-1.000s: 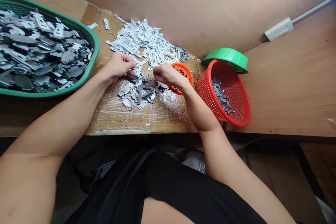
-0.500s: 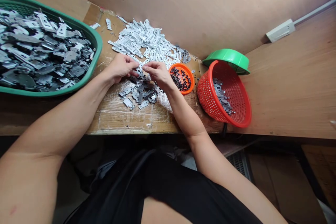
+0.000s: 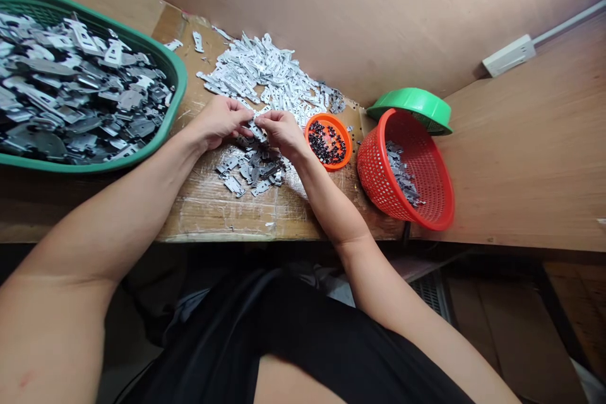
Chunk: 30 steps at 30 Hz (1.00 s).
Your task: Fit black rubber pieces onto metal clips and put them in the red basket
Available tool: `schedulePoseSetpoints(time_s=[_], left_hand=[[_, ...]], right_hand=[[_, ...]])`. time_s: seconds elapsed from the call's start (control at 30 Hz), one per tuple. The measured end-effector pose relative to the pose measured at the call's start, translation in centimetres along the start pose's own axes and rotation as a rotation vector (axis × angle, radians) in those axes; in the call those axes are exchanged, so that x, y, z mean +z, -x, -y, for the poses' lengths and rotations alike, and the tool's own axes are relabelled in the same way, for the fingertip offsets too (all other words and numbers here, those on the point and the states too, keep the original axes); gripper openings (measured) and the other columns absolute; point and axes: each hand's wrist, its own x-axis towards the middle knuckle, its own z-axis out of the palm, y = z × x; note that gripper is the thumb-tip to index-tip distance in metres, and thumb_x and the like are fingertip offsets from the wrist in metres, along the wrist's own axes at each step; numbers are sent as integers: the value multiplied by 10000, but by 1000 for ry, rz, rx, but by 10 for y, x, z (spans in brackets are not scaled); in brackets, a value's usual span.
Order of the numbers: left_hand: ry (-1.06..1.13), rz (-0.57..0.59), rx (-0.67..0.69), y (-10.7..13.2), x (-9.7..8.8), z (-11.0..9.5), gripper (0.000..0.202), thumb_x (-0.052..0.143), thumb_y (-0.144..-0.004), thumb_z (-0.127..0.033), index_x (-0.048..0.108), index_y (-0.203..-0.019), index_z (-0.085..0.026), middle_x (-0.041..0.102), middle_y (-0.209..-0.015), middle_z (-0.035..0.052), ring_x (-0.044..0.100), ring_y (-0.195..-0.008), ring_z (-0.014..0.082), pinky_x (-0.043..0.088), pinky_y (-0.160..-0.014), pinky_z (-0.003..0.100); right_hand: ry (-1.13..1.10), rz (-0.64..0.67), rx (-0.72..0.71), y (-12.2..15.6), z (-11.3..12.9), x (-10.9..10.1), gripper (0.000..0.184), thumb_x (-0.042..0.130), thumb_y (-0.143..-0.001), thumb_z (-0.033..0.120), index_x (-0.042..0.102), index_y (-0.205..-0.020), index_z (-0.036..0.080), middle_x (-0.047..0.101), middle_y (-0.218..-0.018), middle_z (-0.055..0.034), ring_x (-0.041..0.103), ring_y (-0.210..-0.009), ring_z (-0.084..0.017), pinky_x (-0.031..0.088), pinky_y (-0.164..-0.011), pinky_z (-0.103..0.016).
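Observation:
My left hand [image 3: 221,121] and my right hand [image 3: 282,131] meet fingertip to fingertip over the wooden bench [image 3: 213,205]. Both pinch a small metal plate [image 3: 258,131] between them. Right below lies a small heap of grey metal plates [image 3: 250,170]. A larger heap of pale silver plates [image 3: 265,76] spreads behind the hands. A small orange bowl [image 3: 328,141] of tiny dark parts stands just right of my right hand.
A big green basket [image 3: 176,85] full of grey metal parts fills the left of the bench. A red mesh basket [image 3: 428,199] with some plates stands at the right, a green bowl [image 3: 411,104] behind it. A white power strip [image 3: 509,55] sits on the right wall.
My right hand has moved left from the orange bowl to meet my left hand, and both now pinch one small plate.

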Motion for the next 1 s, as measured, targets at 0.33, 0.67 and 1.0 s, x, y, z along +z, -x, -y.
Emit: schedulePoseSetpoints(time_s=[0.33, 0.67, 1.0], left_hand=[[26, -40, -27, -8, -6, 0, 290, 961, -839, -104, 711, -826, -251, 699, -700, 70, 936, -925, 340, 371, -537, 283], [42, -78, -47, -5, -4, -3, 304, 862, -977, -2, 690, -845, -215, 678, -761, 26, 853, -824, 237, 402, -661, 316], [95, -134, 5, -20, -5, 13, 381, 993, -894, -160, 632, -923, -279, 656, -751, 26, 926, -915, 339, 550, -606, 297]], right_hand=[[753, -293, -283, -12, 13, -74, 225, 829, -1024, 105, 771, -848, 233, 739, -864, -26, 653, -898, -230, 573, -992, -428], [1224, -108, -365, -26, -1, -80, 180, 680, -1257, 260, 849, -1220, 211, 819, -1359, -210, 713, -1309, -410, 623, -1115, -559], [203, -71, -197, 14, 10, -45, 219, 949, -1074, 381, 885, -1219, 230, 826, -959, -29, 840, -925, -219, 736, -941, -417]])
